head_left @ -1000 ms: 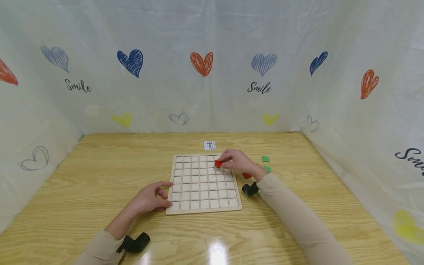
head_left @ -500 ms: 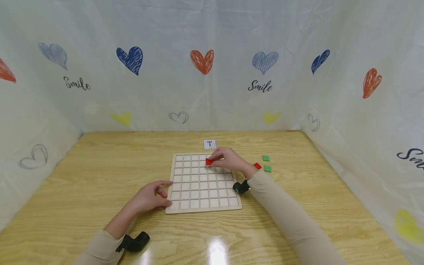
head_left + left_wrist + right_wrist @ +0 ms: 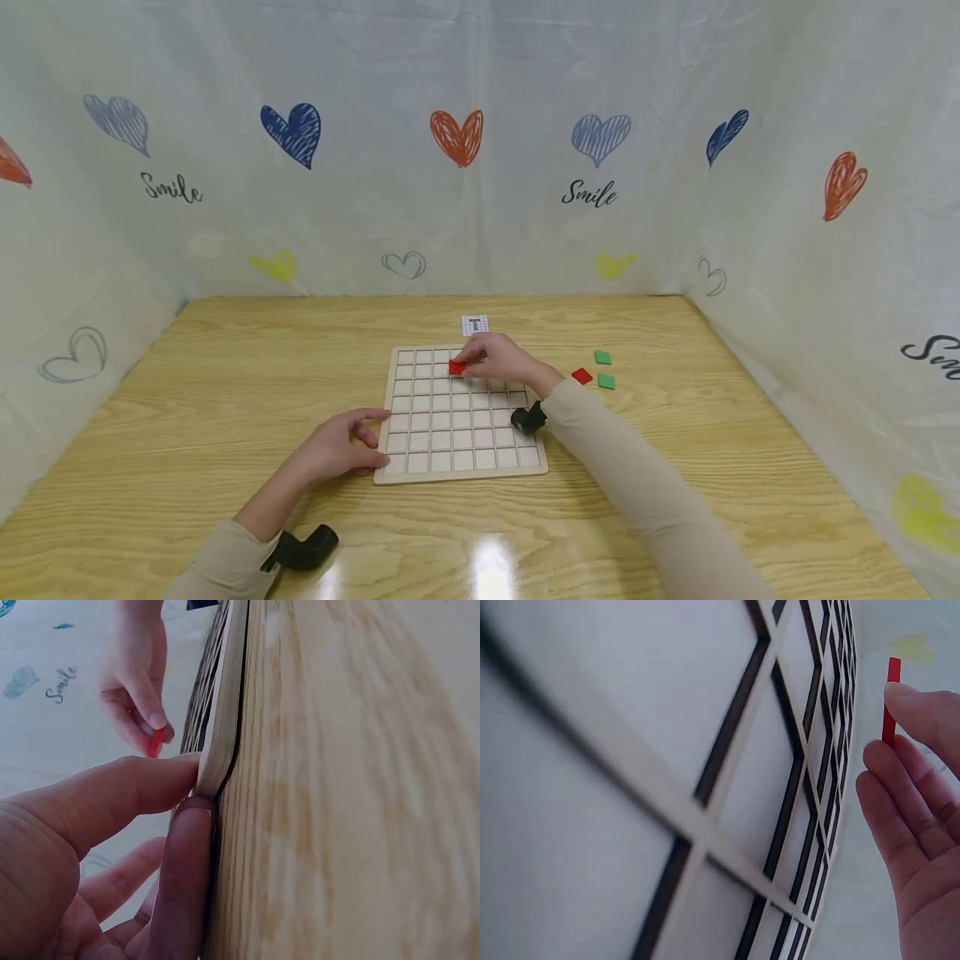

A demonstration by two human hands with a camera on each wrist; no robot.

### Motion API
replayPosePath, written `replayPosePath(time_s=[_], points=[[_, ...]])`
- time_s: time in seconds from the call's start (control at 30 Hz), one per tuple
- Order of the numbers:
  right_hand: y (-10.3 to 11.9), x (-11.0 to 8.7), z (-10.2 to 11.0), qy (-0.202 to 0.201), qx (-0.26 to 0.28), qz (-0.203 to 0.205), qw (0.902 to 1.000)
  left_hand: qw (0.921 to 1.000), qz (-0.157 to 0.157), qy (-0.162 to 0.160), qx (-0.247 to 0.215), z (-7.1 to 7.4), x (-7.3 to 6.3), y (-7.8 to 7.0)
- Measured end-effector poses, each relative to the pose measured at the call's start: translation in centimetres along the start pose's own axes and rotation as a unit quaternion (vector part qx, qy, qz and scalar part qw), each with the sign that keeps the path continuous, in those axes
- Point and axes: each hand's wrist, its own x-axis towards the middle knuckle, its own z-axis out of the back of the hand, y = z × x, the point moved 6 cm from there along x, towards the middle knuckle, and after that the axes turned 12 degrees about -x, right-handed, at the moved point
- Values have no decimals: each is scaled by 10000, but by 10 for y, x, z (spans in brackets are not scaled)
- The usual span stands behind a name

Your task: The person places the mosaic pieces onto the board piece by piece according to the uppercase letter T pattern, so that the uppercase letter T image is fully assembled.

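Observation:
A wooden grid board (image 3: 462, 477) with square cells lies flat on the table. My left hand (image 3: 341, 446) rests at its left edge, and the thumb touches the front corner, as the left wrist view shows from close by. The forefinger touches the same edge farther back. Over the back rows of the board, my right hand (image 3: 498, 357) pinches a red square tile (image 3: 456, 367) between thumb and fingertips. In the right wrist view the red tile (image 3: 892, 701) is seen edge-on, apart from the grid. The cells that show hold no tiles.
Right of the board lie a red tile (image 3: 582, 376) and two green tiles (image 3: 603, 357). Behind the board lies a small card (image 3: 474, 324) with a red and green T pattern on a grid. Curtains (image 3: 360, 208) with printed hearts enclose the table (image 3: 285, 358).
My right hand has moved left along the back of the board with the red tile. A red tile by the wrist is now hidden by the right arm. The left hand has stayed put.

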Motion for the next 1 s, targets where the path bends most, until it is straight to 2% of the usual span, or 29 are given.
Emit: replayPosePath(time_s=[0.5, 1.0], points=[[7, 22, -11, 333, -331, -281, 9985, 9997, 141, -109, 186, 1, -1, 0], [11, 30, -16, 594, -669, -341, 9954, 9996, 175, -164, 162, 1, 1, 2]])
